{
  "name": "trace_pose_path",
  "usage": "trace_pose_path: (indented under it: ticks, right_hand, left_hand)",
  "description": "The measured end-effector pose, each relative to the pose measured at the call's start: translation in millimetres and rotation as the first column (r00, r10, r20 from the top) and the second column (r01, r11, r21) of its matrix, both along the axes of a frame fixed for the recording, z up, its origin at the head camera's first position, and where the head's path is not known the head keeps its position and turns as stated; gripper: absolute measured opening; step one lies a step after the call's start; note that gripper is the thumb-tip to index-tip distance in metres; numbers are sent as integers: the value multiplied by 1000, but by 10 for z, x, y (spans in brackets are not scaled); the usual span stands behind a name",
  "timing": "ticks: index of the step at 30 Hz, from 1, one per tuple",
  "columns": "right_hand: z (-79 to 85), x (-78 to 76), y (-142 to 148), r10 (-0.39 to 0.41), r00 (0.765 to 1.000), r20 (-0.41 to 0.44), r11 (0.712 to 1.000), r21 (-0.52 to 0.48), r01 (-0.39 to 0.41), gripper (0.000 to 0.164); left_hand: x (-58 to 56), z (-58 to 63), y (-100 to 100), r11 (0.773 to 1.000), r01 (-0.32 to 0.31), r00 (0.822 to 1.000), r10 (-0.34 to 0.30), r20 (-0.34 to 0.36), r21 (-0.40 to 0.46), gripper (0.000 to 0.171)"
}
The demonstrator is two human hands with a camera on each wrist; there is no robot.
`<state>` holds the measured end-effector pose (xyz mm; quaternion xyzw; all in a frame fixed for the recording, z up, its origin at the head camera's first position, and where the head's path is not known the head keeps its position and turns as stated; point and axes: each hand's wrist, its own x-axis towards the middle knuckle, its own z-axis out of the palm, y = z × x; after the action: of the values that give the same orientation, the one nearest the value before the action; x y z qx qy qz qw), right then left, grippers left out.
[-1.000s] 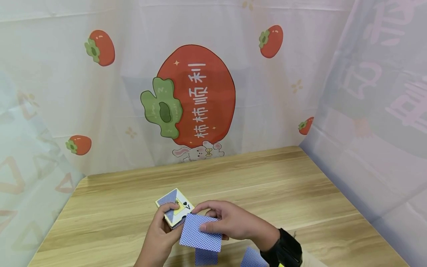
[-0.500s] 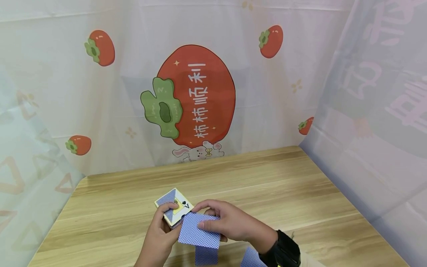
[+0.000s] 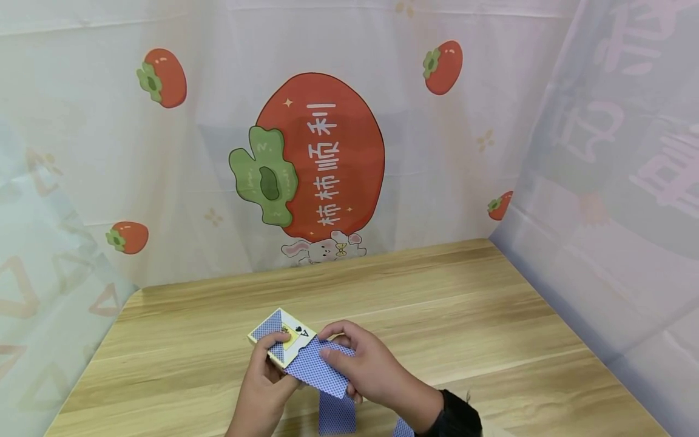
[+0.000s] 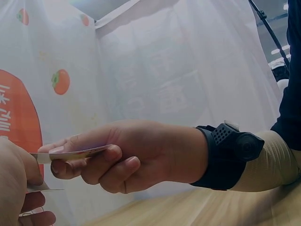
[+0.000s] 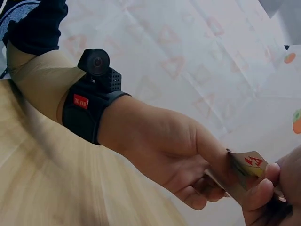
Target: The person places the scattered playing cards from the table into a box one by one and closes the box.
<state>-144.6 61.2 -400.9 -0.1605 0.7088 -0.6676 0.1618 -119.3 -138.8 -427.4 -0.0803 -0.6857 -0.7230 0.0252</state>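
In the head view my left hand (image 3: pixel 264 373) grips a card box (image 3: pixel 266 326), printed with an ace and a blue pattern. Its index finger lies on the box's face and its thumb is underneath. My right hand (image 3: pixel 374 364) pinches blue-backed playing cards (image 3: pixel 314 367) between thumb and fingers. Their far end meets the box's notched end, and the box hides the rest of that edge. The left wrist view shows the cards (image 4: pixel 77 154) nearly edge-on in the right hand. A red letter A shows on a piece (image 5: pixel 251 161) by the fingers in the right wrist view.
A blue-backed card (image 3: pixel 337 417) lies on the wooden table (image 3: pixel 426 303) below the hands. Another blue-backed card (image 3: pixel 403 428) shows partly behind the right wrist at the bottom edge. A white curtain (image 3: pixel 207 152) with persimmon prints stands behind the table.
The cards in my right hand have turned and moved up against the box's end, lining up with it. The box has shifted slightly left. The right hand has come a little higher.
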Motion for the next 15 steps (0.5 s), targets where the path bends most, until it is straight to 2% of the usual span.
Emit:
trace_pose_path:
  ticks: [4, 7, 11, 15]
  right_hand:
    - [-8, 31, -40, -74, 997, 1, 997, 8, 74, 19]
    - [-2, 44, -48, -77, 997, 21, 997, -22, 77, 19]
    - [27, 13, -7, 29, 998, 57, 989, -146, -20, 28]
    - [67, -40, 66, 195, 980, 50, 950, -260, -176, 41]
  left_hand:
    - [8, 11, 1, 1000, -8, 1000, 8, 5, -10, 59]
    - [11, 9, 7, 1000, 12, 1000, -13, 12, 5, 59]
    - [13, 10, 13, 1000, 25, 1000, -25, 9, 15, 58]
    - [14, 31, -1, 1000, 17, 1000, -17, -7, 18, 56]
